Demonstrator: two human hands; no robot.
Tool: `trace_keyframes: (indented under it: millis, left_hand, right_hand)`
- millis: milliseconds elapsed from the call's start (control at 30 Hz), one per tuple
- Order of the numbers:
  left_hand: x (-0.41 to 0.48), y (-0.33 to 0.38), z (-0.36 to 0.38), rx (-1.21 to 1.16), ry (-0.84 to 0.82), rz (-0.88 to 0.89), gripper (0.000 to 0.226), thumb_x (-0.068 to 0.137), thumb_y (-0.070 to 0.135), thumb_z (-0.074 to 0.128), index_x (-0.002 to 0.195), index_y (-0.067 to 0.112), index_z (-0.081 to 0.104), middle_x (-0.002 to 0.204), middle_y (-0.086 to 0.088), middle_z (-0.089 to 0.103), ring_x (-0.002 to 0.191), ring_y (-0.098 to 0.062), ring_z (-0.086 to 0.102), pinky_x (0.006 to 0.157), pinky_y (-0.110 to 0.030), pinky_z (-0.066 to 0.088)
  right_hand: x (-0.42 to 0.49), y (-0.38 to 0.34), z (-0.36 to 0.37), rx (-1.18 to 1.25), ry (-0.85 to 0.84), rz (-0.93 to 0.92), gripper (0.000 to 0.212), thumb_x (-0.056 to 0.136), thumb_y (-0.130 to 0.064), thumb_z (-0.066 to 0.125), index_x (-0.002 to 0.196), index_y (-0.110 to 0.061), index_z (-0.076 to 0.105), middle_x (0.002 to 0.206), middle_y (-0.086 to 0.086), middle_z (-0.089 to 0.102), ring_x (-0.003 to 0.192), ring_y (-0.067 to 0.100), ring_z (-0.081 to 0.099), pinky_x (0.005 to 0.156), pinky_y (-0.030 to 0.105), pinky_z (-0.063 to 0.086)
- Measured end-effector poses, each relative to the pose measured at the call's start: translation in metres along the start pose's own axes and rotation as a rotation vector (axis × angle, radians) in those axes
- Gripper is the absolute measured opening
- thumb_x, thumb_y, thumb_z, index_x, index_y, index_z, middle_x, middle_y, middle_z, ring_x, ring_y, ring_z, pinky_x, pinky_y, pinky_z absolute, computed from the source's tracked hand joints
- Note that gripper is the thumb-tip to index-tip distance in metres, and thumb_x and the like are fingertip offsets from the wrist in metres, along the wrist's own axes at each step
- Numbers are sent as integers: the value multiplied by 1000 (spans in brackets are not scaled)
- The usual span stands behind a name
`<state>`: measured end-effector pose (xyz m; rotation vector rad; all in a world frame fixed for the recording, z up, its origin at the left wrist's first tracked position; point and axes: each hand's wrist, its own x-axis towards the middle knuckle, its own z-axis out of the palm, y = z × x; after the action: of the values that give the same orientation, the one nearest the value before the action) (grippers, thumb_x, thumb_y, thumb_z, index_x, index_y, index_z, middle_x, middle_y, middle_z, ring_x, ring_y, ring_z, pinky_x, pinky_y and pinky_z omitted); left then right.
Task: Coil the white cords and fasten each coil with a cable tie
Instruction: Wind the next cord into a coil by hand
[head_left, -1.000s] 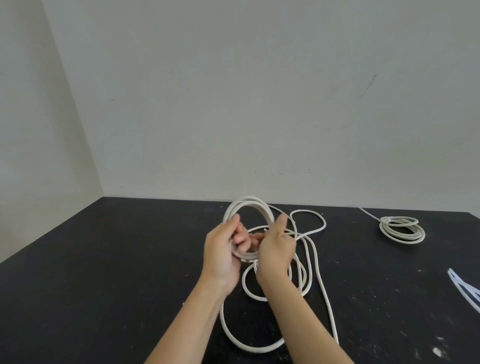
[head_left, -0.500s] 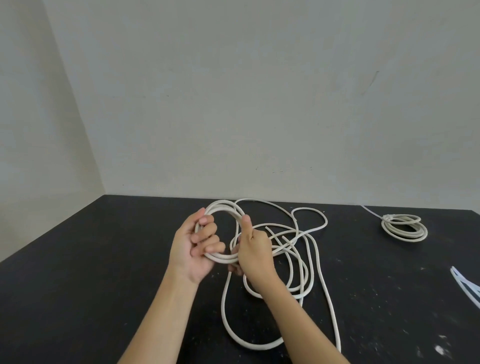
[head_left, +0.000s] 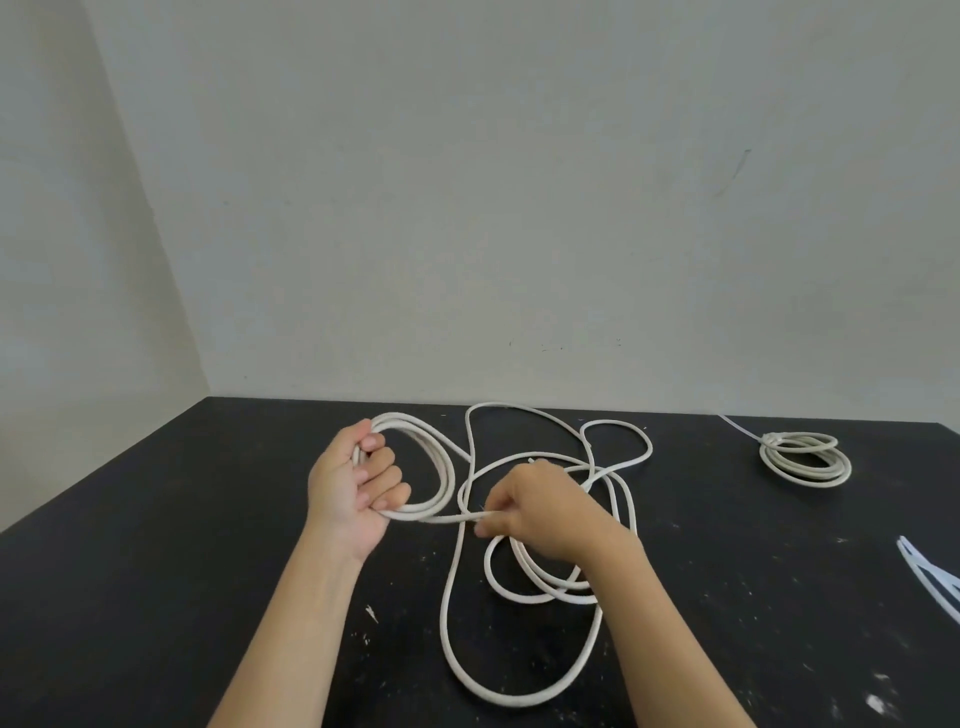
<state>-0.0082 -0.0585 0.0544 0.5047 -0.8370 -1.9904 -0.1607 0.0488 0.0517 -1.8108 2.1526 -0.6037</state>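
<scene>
Fingers (head_left: 382, 467) of the left hand (head_left: 350, 488) are curled shut round the part-wound coil (head_left: 441, 467) while the right hand (head_left: 540, 512) pinches the running cord (head_left: 441, 518) — crossed loops (head_left: 545, 587) on the counter (head_left: 156, 571) are judged liable to snag.

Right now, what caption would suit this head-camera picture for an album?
Left hand holds a started coil while right hand pinches loose white cord; a finished coil waits nearby.
</scene>
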Motion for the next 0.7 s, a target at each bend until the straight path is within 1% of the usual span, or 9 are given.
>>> trace_keyframes:
  millis: [67,133,200,267,367,467,567,633,700]
  left_hand:
    - [-1,-1,2,45,-30,-54,41,95,23,40,55,17,39,32,9,23,22,-3,18,30,-13,15]
    - [-3,-2,3,60,-61,-88,44,95,24,40,52,18,40,32,9,23,21,-3,18,31,-12,15]
    - [-4,-1,5,50,-80,-98,46,94,25,41,49,18,41,31,9,22,21,-3,18,30,-11,14]
    - [-4,0,6,28,-89,-98,47,94,25,41,47,18,41,30,9,22,20,-3,18,30,-12,14]
    - [-4,0,6,-3,-83,-87,48,93,25,41,46,18,41,30,9,22,20,-3,18,30,-12,14]
    - [-3,-3,5,-1,-72,-84,48,94,25,40,46,18,41,30,6,22,20,-3,18,29,-12,15]
    - [-2,-7,3,-14,-103,-137,49,93,25,39,45,18,42,29,9,22,19,-2,19,28,-10,14]
    - [-2,-10,4,-16,-140,-182,46,90,25,41,45,18,42,28,9,23,18,-2,19,27,-9,14]
    - [-3,-13,6,5,-179,-223,39,83,25,45,46,18,41,28,9,23,18,-2,20,27,-9,15]
  right_hand:
    - [2,-3,0,-156,83,16,25,88,-34,62,96,-15,75,128,11,53,129,24,34,109,51,24]
    - [1,-7,4,-273,198,53,23,90,-38,57,106,-29,72,153,3,16,141,29,-1,110,61,-10]
    - [2,-9,10,-238,339,111,25,93,-36,53,114,-39,67,152,2,7,137,30,2,112,52,-5]
    - [3,-12,17,-43,471,120,32,96,-24,51,122,-39,62,145,4,17,131,26,14,108,34,13]
    - [5,-23,25,354,515,110,49,96,1,41,137,-24,49,130,3,30,115,15,36,84,2,27]
    - [7,-32,30,530,534,93,67,90,4,38,150,-20,21,124,2,36,104,11,39,87,9,28]
    - [7,-31,28,716,523,96,77,85,-16,36,152,-27,-2,137,3,36,126,16,28,106,31,25]
    - [6,-26,25,783,503,99,67,98,-20,34,151,-25,-6,157,-8,15,139,5,7,108,25,11]
    - [6,-20,22,806,513,130,61,102,-28,34,152,-23,0,156,-8,13,141,7,2,105,24,11]
